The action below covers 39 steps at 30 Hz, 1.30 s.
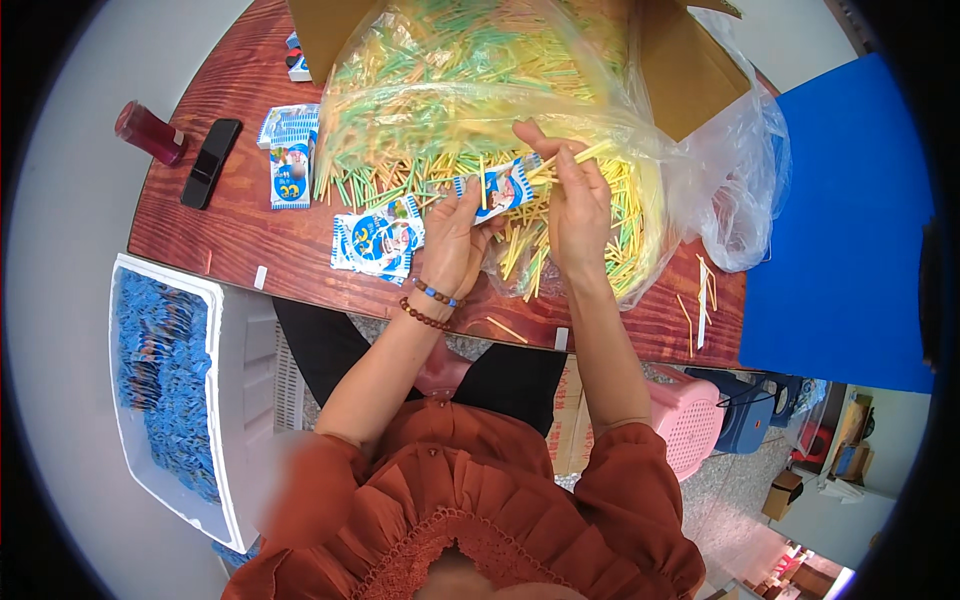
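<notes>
My left hand point(455, 235), with two bead bracelets at the wrist, is closed on a small blue-and-white packet point(508, 187). A thin yellow stick crosses the front of the packet near my left fingers. My right hand point(580, 222) pinches a few yellow straw-like sticks point(592, 153) at the packet's right end; whether they enter it I cannot tell. Under and beyond both hands spreads a large heap of yellow, green and orange sticks point(400, 180), partly inside a clear plastic bag point(440, 95). More blue-and-white packets point(375, 240) lie stacked left of my left hand.
Further packets point(291, 172), a black phone point(211, 165) and a red-capped jar point(150, 133) occupy the left of the wooden table point(240, 230). A cardboard box point(690, 75) stands behind the bag. A white foam box point(215, 400) full of blue packets is at lower left, a pink stool point(685, 425) at right.
</notes>
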Each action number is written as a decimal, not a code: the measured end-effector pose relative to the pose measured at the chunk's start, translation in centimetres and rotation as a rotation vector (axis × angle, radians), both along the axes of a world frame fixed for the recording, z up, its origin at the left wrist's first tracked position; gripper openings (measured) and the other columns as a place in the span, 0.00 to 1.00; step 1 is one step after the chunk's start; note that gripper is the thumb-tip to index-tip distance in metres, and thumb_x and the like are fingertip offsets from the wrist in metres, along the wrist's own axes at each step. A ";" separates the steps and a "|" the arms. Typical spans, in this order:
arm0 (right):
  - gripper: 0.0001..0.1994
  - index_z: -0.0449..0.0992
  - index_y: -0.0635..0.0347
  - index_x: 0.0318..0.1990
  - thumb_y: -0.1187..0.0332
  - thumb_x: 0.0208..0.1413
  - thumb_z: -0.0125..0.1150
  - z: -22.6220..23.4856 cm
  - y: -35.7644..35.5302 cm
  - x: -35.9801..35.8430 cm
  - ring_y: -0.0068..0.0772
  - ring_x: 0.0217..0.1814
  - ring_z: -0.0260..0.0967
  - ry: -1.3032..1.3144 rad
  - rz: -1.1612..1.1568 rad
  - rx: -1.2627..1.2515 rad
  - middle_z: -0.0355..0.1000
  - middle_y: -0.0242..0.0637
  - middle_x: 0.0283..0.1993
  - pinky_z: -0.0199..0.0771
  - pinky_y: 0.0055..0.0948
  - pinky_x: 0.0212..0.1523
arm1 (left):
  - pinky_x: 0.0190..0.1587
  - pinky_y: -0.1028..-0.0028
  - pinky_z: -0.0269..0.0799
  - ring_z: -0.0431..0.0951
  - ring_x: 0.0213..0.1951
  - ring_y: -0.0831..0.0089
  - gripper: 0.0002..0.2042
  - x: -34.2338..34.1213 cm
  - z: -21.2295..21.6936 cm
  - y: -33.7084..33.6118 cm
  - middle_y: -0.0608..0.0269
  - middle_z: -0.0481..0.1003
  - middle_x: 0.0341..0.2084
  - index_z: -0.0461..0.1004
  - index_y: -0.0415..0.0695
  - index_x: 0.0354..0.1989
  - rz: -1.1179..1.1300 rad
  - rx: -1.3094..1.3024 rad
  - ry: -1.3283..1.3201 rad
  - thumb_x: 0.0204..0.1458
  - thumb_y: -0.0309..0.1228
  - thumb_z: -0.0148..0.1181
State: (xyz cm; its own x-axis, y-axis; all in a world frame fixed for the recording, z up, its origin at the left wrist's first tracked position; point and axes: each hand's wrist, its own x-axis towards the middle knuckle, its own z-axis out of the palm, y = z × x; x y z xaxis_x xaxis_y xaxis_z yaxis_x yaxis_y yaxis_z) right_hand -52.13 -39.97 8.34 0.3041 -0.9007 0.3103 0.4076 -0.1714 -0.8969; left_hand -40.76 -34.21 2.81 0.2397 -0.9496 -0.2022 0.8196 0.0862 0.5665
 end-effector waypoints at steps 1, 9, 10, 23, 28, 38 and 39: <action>0.12 0.70 0.67 0.46 0.69 0.64 0.44 0.1 0.2 0.0 0.40 0.67 0.57 0.001 -0.001 -0.002 0.63 0.55 0.61 0.47 0.37 0.69 | 0.31 0.77 0.72 0.74 0.28 0.78 0.11 -0.1 -0.1 -0.1 0.64 0.77 0.29 0.75 0.40 0.34 -0.001 -0.002 0.001 0.59 0.37 0.55; 0.16 0.73 0.65 0.50 0.62 0.64 0.46 0.7 0.1 -0.5 0.35 0.68 0.54 -0.057 0.005 0.034 0.62 0.44 0.64 0.46 0.35 0.68 | 0.36 0.76 0.75 0.78 0.35 0.75 0.11 -1.1 0.5 -0.9 0.61 0.78 0.36 0.75 0.39 0.39 -0.041 -0.108 0.060 0.60 0.35 0.53; 0.16 0.73 0.65 0.50 0.62 0.64 0.46 0.7 -0.2 -0.8 0.35 0.68 0.54 -0.056 0.001 0.032 0.62 0.44 0.64 0.46 0.35 0.68 | 0.36 0.76 0.75 0.78 0.35 0.75 0.11 -1.2 0.5 -0.9 0.61 0.78 0.36 0.75 0.39 0.39 -0.046 -0.110 0.061 0.60 0.35 0.53; 0.16 0.75 0.66 0.44 0.61 0.65 0.46 0.2 0.1 -2.3 0.33 0.61 0.63 0.454 -0.137 -0.271 0.71 0.42 0.54 0.57 0.31 0.63 | 0.38 0.75 0.76 0.77 0.36 0.77 0.08 -1.8 1.2 -0.4 0.65 0.77 0.36 0.75 0.42 0.40 0.025 -0.055 -0.132 0.61 0.31 0.51; 0.14 0.74 0.63 0.39 0.64 0.66 0.44 1.1 -0.2 -1.8 0.28 0.50 0.70 0.025 -0.196 -0.002 0.76 0.41 0.45 0.65 0.28 0.54 | 0.38 0.74 0.76 0.77 0.35 0.75 0.09 -1.2 -0.1 -0.3 0.64 0.77 0.36 0.74 0.42 0.41 -0.065 -0.050 -0.027 0.62 0.33 0.50; 0.12 0.75 0.65 0.41 0.64 0.62 0.53 -0.5 1.6 -4.9 0.13 0.32 0.65 0.558 -0.243 0.192 0.74 0.29 0.34 0.66 0.18 0.35 | 0.44 0.69 0.78 0.78 0.42 0.72 0.10 -0.9 -0.3 -0.6 0.61 0.76 0.42 0.70 0.41 0.47 -0.044 -0.115 0.039 0.63 0.31 0.48; 0.12 0.75 0.65 0.41 0.64 0.62 0.53 -1.0 1.6 -4.6 0.13 0.32 0.65 0.559 -0.247 0.191 0.74 0.29 0.34 0.66 0.18 0.35 | 0.44 0.69 0.78 0.78 0.42 0.72 0.10 -1.1 -0.3 -0.5 0.61 0.76 0.42 0.70 0.41 0.47 -0.047 -0.116 0.041 0.63 0.31 0.48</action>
State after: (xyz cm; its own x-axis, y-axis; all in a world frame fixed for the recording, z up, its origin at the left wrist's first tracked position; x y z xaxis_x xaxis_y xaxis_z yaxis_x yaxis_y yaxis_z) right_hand -56.77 -38.39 7.32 0.1499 -0.9887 -0.0080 -0.1617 -0.0165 -0.9867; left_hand -41.87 -34.68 2.51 0.1880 -0.9772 -0.0988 0.8464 0.1102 0.5211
